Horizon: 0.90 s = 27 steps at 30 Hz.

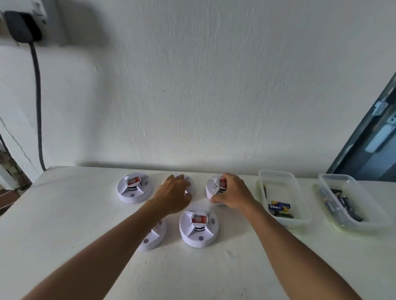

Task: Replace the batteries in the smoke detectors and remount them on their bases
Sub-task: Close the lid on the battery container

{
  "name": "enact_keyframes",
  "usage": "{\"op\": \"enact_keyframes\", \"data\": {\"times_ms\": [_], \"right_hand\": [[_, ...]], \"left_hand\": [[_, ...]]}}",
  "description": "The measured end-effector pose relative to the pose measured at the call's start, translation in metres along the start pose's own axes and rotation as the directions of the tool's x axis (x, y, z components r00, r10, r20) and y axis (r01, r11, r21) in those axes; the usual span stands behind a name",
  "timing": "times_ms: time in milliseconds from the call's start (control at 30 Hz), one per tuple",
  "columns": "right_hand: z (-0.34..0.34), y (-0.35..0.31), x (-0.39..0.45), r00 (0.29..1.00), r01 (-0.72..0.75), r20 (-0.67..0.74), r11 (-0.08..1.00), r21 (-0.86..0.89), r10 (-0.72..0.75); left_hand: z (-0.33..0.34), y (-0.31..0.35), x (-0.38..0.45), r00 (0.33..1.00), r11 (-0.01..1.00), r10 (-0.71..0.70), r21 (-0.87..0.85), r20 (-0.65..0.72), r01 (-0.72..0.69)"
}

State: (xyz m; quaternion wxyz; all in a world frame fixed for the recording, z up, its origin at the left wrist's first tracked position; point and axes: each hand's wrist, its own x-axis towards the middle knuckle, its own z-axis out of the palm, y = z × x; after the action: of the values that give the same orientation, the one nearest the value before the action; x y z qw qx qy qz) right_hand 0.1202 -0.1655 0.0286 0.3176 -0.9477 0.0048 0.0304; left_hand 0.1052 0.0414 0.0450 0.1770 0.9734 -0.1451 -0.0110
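Both hands reached for the back row of round white plastic smoke detectors on the white table (71, 211).

The right hand (234, 192) curled around the back-right detector (213, 186); the left hand (173, 192) lay spread, loosely open, over the middle one (188, 180). The front detector (198, 228) and back-left detector (134, 187) appeared closed. Two clear plastic tubs of batteries (282, 208) sat right; how many detectors were done could not be told.

Soft even daylight, blurred upper-left corner, wide-angle edge distortion
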Motion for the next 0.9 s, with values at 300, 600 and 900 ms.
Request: {"op": "enact_keyframes", "data": {"times_ms": [300, 600, 900], "right_hand": [[-0.024, -0.005, -0.017, 0.995, 0.098, 0.012, 0.995, -0.021, -0.098], [-0.198, 0.122, -0.074, 0.915, 0.076, -0.403, 0.972, 0.223, 0.021], [-0.245, 0.249, -0.098, 0.949, -0.312, 0.009, 0.939, 0.143, 0.314]], "left_hand": [[-0.007, 0.028, 0.006, 0.997, 0.998, -0.052, -0.033, -0.061, 0.050], [0.009, 0.242, 0.025, 0.985, 0.793, -0.026, -0.603, -0.170, -0.083], [0.107, 0.374, 0.068, 0.985, 0.932, -0.104, -0.333, 0.134, 0.144]]}}
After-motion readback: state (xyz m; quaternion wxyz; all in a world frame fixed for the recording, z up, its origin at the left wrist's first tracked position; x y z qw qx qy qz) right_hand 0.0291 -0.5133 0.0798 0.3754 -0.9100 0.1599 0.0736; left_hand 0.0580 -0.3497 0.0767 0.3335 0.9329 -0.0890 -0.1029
